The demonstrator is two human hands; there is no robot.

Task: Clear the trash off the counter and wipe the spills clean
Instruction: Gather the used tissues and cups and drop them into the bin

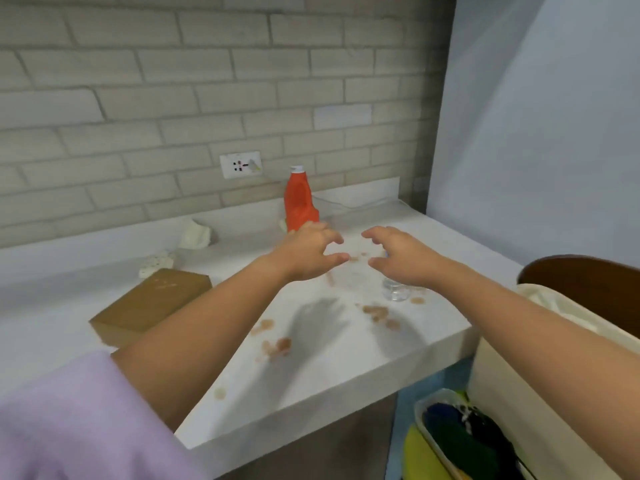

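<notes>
While both hands hover empty, fingers spread, left hand and right hand over brown spills on the white stone counter, the far orange plastic bottle shows no readable label.

Your left hand and right hand reach forward at frame centre, arms extended. Both are empty, fingers spread and curled, palms facing each other
</notes>
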